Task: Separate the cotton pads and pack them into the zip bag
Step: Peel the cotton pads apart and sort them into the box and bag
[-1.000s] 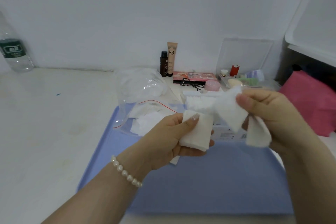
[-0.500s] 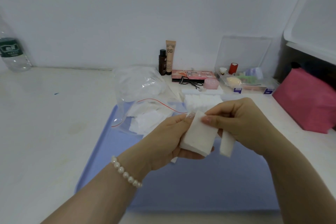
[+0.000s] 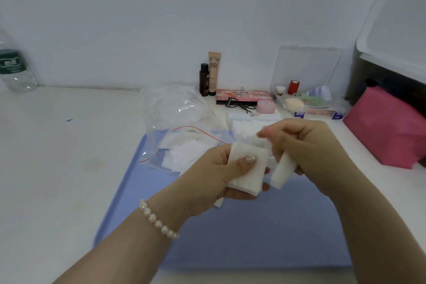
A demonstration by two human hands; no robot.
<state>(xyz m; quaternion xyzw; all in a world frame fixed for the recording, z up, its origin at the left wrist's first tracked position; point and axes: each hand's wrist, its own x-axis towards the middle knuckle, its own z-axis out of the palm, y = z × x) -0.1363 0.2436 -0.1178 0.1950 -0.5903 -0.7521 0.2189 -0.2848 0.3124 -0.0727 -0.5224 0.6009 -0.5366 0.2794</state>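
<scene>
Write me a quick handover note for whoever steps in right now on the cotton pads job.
Left hand grips a stack of pads under the thumb.
Right hand pinches a peeled pad that hangs down beside the stack.
Zip bag lies open on the blue tray, some pads already inside.
Left: bag the peeled pad, then separate the rest of the stack. More pads wait behind the hands.
</scene>
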